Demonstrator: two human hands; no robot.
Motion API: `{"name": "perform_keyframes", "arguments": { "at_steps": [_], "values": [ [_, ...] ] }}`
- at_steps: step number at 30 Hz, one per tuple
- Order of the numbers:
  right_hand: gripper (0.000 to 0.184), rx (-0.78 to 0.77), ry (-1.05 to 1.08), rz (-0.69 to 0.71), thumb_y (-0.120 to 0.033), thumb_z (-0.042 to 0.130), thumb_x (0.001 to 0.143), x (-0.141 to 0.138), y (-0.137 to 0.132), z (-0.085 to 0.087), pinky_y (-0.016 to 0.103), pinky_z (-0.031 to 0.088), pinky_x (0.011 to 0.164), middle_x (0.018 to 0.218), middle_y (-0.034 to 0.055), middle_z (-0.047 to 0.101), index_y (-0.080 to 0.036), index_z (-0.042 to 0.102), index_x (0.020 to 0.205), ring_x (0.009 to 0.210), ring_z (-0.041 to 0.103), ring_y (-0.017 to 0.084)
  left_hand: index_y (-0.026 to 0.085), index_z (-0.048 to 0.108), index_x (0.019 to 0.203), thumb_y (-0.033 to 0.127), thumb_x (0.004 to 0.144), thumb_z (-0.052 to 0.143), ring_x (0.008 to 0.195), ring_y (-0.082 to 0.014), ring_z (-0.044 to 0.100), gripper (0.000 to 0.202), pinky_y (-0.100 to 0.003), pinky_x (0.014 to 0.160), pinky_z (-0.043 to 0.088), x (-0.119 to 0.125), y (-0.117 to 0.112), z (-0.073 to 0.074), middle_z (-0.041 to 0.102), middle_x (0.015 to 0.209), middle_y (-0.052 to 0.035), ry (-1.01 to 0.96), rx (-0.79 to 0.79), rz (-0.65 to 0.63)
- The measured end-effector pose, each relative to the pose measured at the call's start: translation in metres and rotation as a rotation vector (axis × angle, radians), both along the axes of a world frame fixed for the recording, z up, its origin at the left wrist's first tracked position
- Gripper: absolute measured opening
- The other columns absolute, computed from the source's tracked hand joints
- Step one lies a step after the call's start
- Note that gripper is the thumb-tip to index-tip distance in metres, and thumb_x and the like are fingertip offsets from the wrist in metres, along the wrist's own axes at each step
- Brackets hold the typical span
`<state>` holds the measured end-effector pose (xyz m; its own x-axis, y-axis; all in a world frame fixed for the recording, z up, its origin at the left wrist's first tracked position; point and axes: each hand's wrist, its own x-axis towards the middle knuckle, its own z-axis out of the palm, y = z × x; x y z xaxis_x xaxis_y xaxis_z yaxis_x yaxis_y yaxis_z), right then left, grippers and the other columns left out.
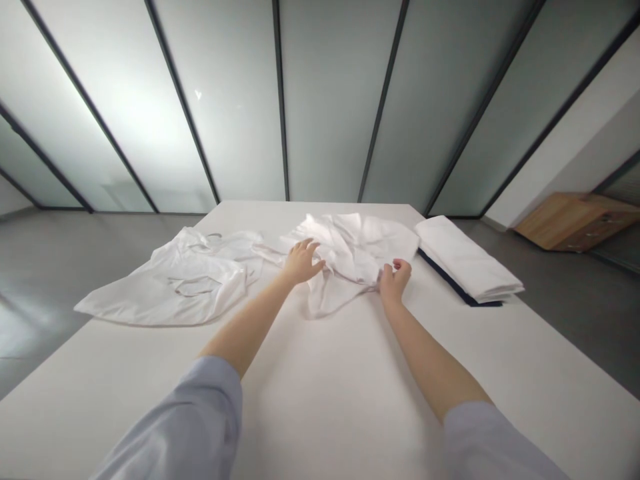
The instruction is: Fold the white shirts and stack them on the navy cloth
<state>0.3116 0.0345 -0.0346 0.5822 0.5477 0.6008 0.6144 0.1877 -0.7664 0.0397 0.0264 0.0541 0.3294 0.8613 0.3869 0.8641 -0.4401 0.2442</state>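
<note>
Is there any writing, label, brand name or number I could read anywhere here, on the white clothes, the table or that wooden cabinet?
None can be read.
The crumpled white garment under the left hand and right hand shows no print.
The spread white garment, the folded white stack, the table and the wooden cabinet bear no legible marks.

White table (330, 400), matte top. Crumpled white garment (350, 250) laid near far edge, centre. Second white garment (180, 280) spread towards far left corner. Folded white stack (467, 257) placed on dark cloth (453, 283) at far right corner.
</note>
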Motion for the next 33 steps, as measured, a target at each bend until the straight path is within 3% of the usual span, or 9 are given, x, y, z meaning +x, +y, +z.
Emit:
{"name": "perform_keyframes", "arguments": {
  "at_steps": [3,6,11,15,20,26,30,33],
  "values": [
    [0.028,0.067,0.011,-0.045,-0.032,0.042,0.077,0.002,-0.001,0.004,0.043,0.039,0.093,0.102,0.0105,0.055,-0.019,0.05,0.1,0.097,0.051,0.026,0.022,0.054,0.128,0.049,0.085,0.056,0.128,-0.0281,0.046,0.051,-0.046,0.109,0.033,-0.003,-0.017,-0.042,0.052,0.138,-0.011,0.081,-0.124,0.028],
    [0.031,-0.049,-0.12,0.024,-0.032,0.042,0.08,-0.005,-0.007,0.01,0.044,0.037,0.095,0.106,0.0124,0.058,-0.018,0.053,0.105,0.102,0.052,0.027,0.024,0.056,0.127,0.045,0.084,0.056,0.128,-0.0256,0.046,0.048,-0.047,0.115,0.022,-0.01,-0.025,-0.058,0.055,0.135,-0.0082,0.092,-0.163,-0.008],
    [0.04,-0.53,-0.485,0.134,-0.032,0.046,0.084,-0.02,-0.021,0.02,0.042,0.035,0.099,0.128,0.0129,0.056,-0.019,0.057,0.12,0.118,0.048,0.029,0.027,0.057,0.126,0.035,0.083,0.056,0.127,-0.023,0.047,0.044,-0.045,0.117,0.018,-0.014,-0.027,-0.054,0.057,0.133,-0.0052,0.051,-0.214,-0.024],
    [0.041,-0.804,-0.671,0.188,-0.041,0.046,0.088,-0.023,-0.026,0.027,0.042,0.036,0.096,0.126,0.0106,0.059,-0.025,0.06,0.124,0.115,0.051,0.03,0.025,0.056,0.125,0.037,0.08,0.061,0.127,-0.0251,0.045,0.047,-0.042,0.113,0.025,-0.013,-0.027,-0.053,0.055,0.133,-0.0072,0.015,-0.189,0.04],
    [0.047,-0.861,-0.719,0.179,-0.048,0.046,0.089,-0.02,-0.028,0.036,0.042,0.038,0.094,0.128,0.0131,0.057,-0.022,0.057,0.127,0.117,0.05,0.031,0.021,0.058,0.105,0.038,0.082,0.057,0.109,-0.0245,0.055,0.028,-0.036,0.095,0.041,-0.015,-0.026,-0.047,0.061,0.108,-0.0096,-0.151,-0.078,0.278],
    [0.046,-0.881,-0.747,0.136,-0.049,0.049,0.089,-0.022,-0.031,0.043,0.043,0.039,0.09,0.122,0.0156,0.06,-0.019,0.061,0.121,0.112,0.053,0.031,0.022,0.052,0.113,0.024,0.084,0.05,0.083,-0.0211,0.064,0.029,-0.03,0.073,0.044,-0.025,-0.02,-0.044,0.066,0.078,-0.0014,-0.258,-0.246,0.404],
    [0.04,-0.869,-0.768,0.17,-0.048,0.048,0.09,-0.028,-0.035,0.049,0.035,0.043,0.082,0.111,0.014,0.066,-0.02,0.066,0.111,0.101,0.06,0.027,0.022,0.053,0.116,0.019,0.087,0.043,0.084,-0.0207,0.064,0.03,-0.03,0.074,0.045,-0.03,-0.017,-0.048,0.067,0.079,-0.0022,-0.301,-0.258,0.406],
    [0.037,-0.907,-0.791,0.282,-0.046,0.045,0.092,-0.041,-0.042,0.055,0.031,0.044,0.076,0.101,0.0123,0.07,-0.02,0.069,0.102,0.092,0.064,0.024,0.022,0.061,0.108,0.021,0.089,0.042,0.095,-0.021,0.062,0.026,-0.032,0.083,0.045,-0.028,-0.02,-0.045,0.067,0.1,-0.0075,-0.26,-0.171,0.377]
  ]
}}
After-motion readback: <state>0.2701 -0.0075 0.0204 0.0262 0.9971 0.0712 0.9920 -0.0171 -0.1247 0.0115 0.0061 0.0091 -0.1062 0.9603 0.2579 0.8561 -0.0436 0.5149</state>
